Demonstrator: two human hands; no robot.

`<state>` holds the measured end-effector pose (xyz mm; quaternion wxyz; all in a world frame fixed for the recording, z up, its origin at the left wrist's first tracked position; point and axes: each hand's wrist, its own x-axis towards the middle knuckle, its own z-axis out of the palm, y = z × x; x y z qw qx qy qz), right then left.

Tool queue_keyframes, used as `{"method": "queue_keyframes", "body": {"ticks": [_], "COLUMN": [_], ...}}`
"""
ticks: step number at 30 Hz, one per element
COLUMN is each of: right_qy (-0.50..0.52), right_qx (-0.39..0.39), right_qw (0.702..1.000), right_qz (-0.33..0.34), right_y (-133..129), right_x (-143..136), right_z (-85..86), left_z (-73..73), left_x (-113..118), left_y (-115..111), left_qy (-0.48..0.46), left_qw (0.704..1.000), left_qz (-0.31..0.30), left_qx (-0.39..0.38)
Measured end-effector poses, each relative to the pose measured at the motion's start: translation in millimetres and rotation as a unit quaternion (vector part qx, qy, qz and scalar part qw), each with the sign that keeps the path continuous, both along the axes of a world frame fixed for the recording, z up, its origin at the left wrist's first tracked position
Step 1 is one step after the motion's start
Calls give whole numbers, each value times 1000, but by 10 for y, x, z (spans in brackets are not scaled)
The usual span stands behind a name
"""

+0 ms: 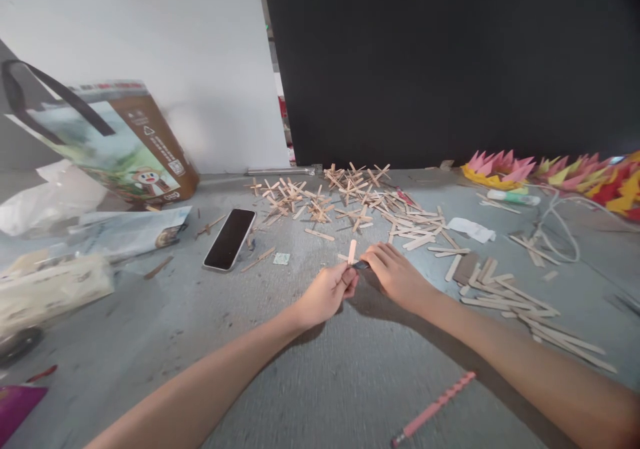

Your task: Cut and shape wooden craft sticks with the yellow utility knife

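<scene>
Over the middle of the table, my left hand (327, 293) is closed on a small cross of wooden craft sticks (353, 251); one stick points up from the fingers. My right hand (397, 275) is closed beside it, the fingers wrapped round a small dark object (361, 265) that reaches to the sticks. Its kind I cannot make out. Beyond the hands lies a pile of crossed craft sticks (287, 199), with loose craft sticks (417, 225) to its right. Another heap of loose sticks (505, 295) lies right of my right hand.
A phone (230, 239) lies left of the hands, near a printed carrier bag (135, 149). In front is a pink twisted pencil (435, 410). Paper crowns (500, 169), a glue stick (515, 197) and a white cable (557, 225) are at right. A black panel (450, 62) stands behind.
</scene>
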<state>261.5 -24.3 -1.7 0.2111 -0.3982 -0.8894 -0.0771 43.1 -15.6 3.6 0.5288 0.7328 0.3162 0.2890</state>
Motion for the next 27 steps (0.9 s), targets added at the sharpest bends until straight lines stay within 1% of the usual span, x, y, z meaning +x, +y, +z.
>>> {"method": "queue_keyframes", "body": {"ticks": [6,9,14,17,20,23,27], "right_qy": [9,12,21,27,23,14,15], "right_qx": [-1,2,-11,-18,-21,-20,-18], "right_qw": [1000,1000,1000,999,999,1000,1000], "right_qz": [-1,9,10,3,-3,-3,4], "right_y": [-8,-10,18,35,34,18,4], "right_x": [-28,-43,-17,0,-1,-18,-37], "right_z": [-35,-33,-34,-56,-70,-69,-69], "left_z": [-89,-118,-88,-71,-87,-117,-128], "left_x": [-5,3,18,15,5,2,10], "left_y": [33,46,27,15,22,39,51], "left_qy": [26,33,-4,-6,4,19,45], "left_qw": [998,998,1000,1000,1000,998,996], "left_qz": [-3,-7,3,16,10,-5,-4], "left_qx": [49,56,21,11,22,51,72]}}
